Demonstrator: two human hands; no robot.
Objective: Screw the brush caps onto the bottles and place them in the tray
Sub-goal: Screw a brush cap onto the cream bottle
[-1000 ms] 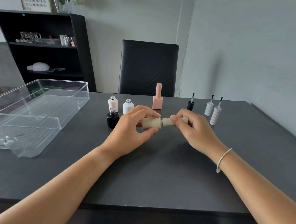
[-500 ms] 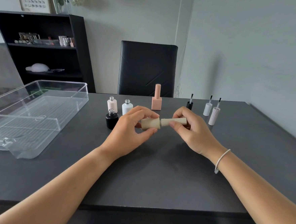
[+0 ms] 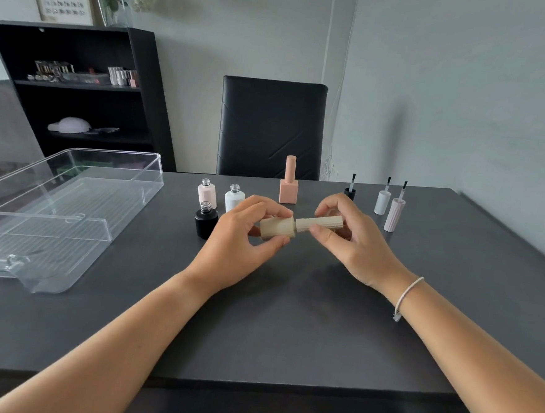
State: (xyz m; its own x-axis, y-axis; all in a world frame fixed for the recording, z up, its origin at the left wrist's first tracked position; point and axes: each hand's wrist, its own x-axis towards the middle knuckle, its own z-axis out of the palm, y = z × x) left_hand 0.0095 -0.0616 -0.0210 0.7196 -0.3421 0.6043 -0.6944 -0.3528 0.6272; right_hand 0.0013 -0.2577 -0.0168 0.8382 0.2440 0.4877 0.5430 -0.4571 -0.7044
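My left hand (image 3: 246, 240) grips a beige bottle (image 3: 277, 227) lying sideways above the table. My right hand (image 3: 352, 241) pinches its beige ribbed cap (image 3: 320, 224), which sits on the bottle's neck. Three open bottles stand behind my left hand: pale pink (image 3: 206, 195), white (image 3: 234, 198) and black (image 3: 205, 222). A capped peach square bottle (image 3: 288, 185) stands at the middle back. Three brush caps stand brush-up at the right: black (image 3: 350, 190), white (image 3: 382, 201) and ribbed pale pink (image 3: 394, 214). The clear tray (image 3: 108, 227) lies at the left with nothing in it.
A black chair (image 3: 271, 129) stands behind the dark table (image 3: 289, 320). A black shelf unit (image 3: 79, 96) with small items stands at the back left. The wall runs close along the table's right side.
My right hand has turned on the beige cap, fingers shifting round it. The cap sits closer against the bottle than a second ago. My left hand holds the bottle in the same place.
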